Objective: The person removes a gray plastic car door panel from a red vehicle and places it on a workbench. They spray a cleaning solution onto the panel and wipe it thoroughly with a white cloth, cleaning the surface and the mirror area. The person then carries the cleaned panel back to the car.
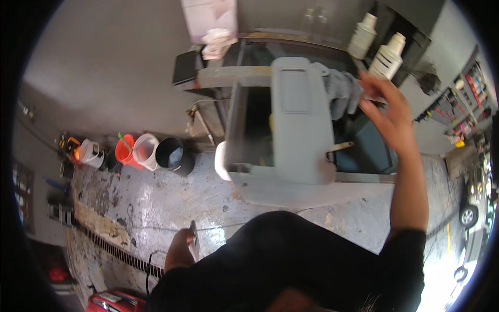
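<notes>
A pale grey car sun visor (303, 135) lies across the top of a metal basin (364, 179) in front of me. Its framed rectangular cover faces up. A crumpled grey cloth (343, 93) hangs beside the visor's far right side. My right hand (390, 112) reaches over the basin at the cloth's right edge, thumb and fingers apart; slight blur hides whether the fingertips touch it. Low at my left side, my left hand (182, 245) is closed round a thin, flat, light grey piece (194, 242), mostly hidden by the hand and seen nearly edge-on.
Two white bottles (387, 56) stand behind the basin at right. A brush handle (341, 147) shows inside the basin. Crumpled paper (217, 44) sits at the back left. A black bucket (175, 156) and several others line the left wall. A floor drain (114, 252) runs at lower left.
</notes>
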### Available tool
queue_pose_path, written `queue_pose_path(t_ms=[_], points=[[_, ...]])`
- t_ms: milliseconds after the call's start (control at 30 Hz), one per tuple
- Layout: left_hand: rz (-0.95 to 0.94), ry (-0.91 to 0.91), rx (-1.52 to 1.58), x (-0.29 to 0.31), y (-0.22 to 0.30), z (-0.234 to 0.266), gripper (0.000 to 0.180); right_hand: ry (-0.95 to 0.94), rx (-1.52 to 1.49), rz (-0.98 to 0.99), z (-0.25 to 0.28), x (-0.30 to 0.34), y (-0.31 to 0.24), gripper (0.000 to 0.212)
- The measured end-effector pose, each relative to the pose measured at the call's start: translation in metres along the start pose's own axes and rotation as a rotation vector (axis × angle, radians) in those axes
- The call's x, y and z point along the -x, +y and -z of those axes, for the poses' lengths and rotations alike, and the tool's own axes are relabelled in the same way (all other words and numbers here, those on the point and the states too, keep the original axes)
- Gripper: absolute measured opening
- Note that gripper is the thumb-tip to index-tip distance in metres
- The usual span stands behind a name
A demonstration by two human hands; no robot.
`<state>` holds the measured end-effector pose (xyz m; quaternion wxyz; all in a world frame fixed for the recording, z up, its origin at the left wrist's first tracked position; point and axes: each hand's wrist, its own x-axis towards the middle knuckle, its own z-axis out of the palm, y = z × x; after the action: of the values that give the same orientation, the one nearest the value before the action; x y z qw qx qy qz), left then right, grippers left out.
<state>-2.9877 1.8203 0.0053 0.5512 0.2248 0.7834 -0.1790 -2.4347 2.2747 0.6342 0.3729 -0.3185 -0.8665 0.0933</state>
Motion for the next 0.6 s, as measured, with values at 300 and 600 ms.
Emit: queue_pose_path(t_ms=[300, 600], points=[[-0.033, 0.176, 0.547, 0.122, 0.027, -0.168, 0.037, 0.699, -0.295, -0.709, -0.067, -0.235, 0.163, 0.106], [-0.132, 0.326, 0.717, 0.172, 0.14, -0.173, 0.038, 0.687, -0.02, -0.968, -0.013, -0.308, 0.253, 0.099]])
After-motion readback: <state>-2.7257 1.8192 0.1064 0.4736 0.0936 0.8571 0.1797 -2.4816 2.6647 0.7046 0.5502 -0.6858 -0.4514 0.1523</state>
